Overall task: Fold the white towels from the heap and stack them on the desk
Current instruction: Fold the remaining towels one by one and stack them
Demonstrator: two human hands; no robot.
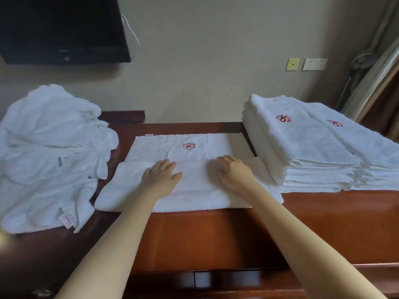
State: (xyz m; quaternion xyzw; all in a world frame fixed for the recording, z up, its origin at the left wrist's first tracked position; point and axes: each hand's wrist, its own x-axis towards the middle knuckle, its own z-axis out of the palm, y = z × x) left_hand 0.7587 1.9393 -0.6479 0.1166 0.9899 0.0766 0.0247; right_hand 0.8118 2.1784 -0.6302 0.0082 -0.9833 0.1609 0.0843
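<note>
While its near edge lies folded over, the towel sits on the desk, emblem up. Left hand, right hand: both flat on the flap, palms down, gripping nothing, likely smoothing the crease. Left of towel: unfolded heap. Right of towel: folded stack, probably kept near for easy transfer.

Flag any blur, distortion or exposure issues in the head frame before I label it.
Head view: wide-angle bending tilts the TV and curtain; the heap is nearly blown out, folds hard to read; the towel under the left hand and right hand is sharp, its red logo legible; logos on the stack smear; light is soft, shadows faint; bottom-left corner is blurred.
</note>
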